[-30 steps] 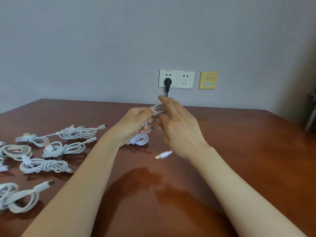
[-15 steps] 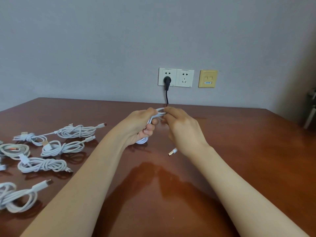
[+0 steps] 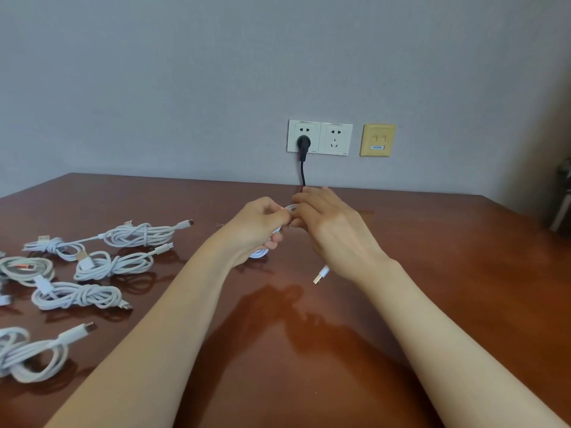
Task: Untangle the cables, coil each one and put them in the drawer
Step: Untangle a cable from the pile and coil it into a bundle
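My left hand [image 3: 258,228] grips a coiled white cable [image 3: 259,253] above the middle of the brown table [image 3: 432,273]; only a loop shows below my fingers. My right hand [image 3: 332,230] meets it from the right, fingers curled and pinching the same cable where a white bit [image 3: 290,208] shows between the hands. The cable's USB plug [image 3: 321,274] hangs below my right wrist. Several coiled white cables lie at the left, among them one [image 3: 142,234] at the back and one [image 3: 77,295] nearer me. No drawer is in view.
On the wall behind the table are a white double socket [image 3: 335,139] with a black plug [image 3: 303,143] and cord, and a yellow data socket [image 3: 377,139]. A dark object [image 3: 560,208] stands at the far right edge.
Both hands have closed together on the cable and dropped slightly. The loop below my left hand has shortened and the USB plug has swung up under my right wrist.
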Demonstrator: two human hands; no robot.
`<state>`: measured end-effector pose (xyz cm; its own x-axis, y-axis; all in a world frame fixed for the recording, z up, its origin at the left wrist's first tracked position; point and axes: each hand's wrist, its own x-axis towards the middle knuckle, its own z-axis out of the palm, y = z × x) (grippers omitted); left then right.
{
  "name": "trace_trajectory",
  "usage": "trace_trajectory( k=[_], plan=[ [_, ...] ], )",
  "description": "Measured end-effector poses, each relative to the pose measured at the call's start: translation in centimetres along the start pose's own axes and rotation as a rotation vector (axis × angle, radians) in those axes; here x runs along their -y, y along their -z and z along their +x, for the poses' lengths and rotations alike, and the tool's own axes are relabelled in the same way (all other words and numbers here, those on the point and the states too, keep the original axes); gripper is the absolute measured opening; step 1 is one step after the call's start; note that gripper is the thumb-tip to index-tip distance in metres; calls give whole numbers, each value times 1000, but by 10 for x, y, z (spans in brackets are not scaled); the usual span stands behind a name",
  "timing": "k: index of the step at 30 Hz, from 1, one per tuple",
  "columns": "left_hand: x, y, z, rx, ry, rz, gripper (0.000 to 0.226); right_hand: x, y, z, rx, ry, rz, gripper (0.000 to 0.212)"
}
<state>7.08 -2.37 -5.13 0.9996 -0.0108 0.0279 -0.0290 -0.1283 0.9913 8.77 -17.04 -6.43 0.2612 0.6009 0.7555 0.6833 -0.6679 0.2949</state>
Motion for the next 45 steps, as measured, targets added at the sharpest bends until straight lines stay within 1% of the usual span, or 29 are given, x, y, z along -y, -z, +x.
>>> trace_trajectory(
  k=[2,4,5,7,8,10,13,15,17,20,23,26,28,31,33,34,36,38,39,42,43,45],
  plan=[
    [2,2,0,47,-25,80,15,-3,1,-3,174,-85,67,18],
    [4,4,0,97,-47,147,16,-2,4,-5,331,-148,123,23],
    [5,5,0,121,-51,183,16,-2,6,-6,376,-156,159,20],
    [7,7,0,177,-46,258,18,0,10,-6,425,-232,306,5],
    [8,8,-1,205,-39,274,19,-1,12,-5,420,-294,392,6],
    [7,10,-2,256,-29,254,20,-5,17,-3,388,-415,576,15],
    [5,10,-5,339,-17,303,17,-11,23,-1,376,-524,736,22],
    [4,10,-7,401,-10,347,14,-9,25,1,407,-557,818,21],
    [4,10,-9,447,-28,355,17,-9,25,1,430,-596,904,16],
    [2,8,-11,476,-77,321,20,-14,24,-2,401,-649,1018,12],
    [3,6,-11,474,-115,331,21,-19,24,-4,406,-714,1045,11],
    [3,3,-13,480,-108,357,20,-22,24,-4,455,-793,1059,18],
    [2,-1,-15,489,-108,355,19,-25,27,-5,484,-823,1065,19],
    [0,-7,-16,507,-120,336,16,-28,30,-6,441,-871,1076,21],
    [-1,-8,-16,499,-118,337,16,-29,28,-7,445,-886,1071,20],
    [-1,-8,-16,496,-113,318,16,-28,27,-7,461,-896,1093,20],
    [-2,-9,-16,506,-103,233,17,-29,27,-9,506,-924,1219,20],
    [-3,-12,-18,521,-100,145,17,-31,30,-13,564,-924,1385,10],
    [-4,-13,-18,524,-104,98,16,-32,31,-16,595,-919,1429,4],
    [-6,-12,-19,514,-143,-31,11,-37,28,-24,699,-919,1393,16],
    [-7,-10,-19,496,-155,-48,11,-37,25,-26,709,-919,1380,19],
    [-4,-6,-15,419,-162,-58,8,-32,18,-23,675,-930,1339,25]
  ],
)
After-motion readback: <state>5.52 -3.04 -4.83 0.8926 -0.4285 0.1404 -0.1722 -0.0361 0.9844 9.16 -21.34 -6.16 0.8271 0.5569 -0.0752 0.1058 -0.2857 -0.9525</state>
